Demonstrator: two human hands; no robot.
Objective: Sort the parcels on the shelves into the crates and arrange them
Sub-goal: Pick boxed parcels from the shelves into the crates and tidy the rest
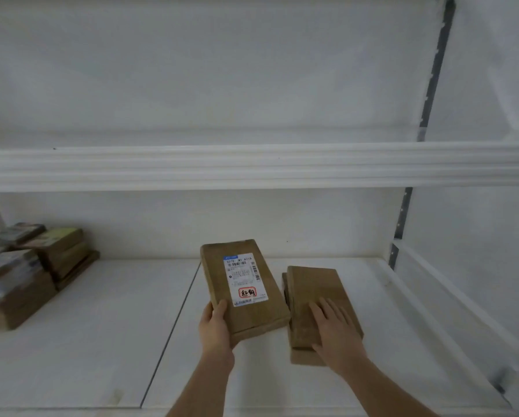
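The parcel [246, 288] gripped by the left hand [214, 329] is matt brown cardboard — on its face sits a smooth white paper label [245, 279] with a faint sheen. Just right of that parcel, the stacked parcels [318, 308] under the right hand [333, 335] show the same dull, slightly fibrous cardboard. The shelf [101, 341] beneath them looks like smooth white painted board. Far left of the parcel, a pile of boxes [26, 272] is brown cardboard with paper labels. Behind, the upright rail [401, 215] is dull grey metal.

Brown parcels [318, 299], white label [244, 279], white shelf [101, 341].
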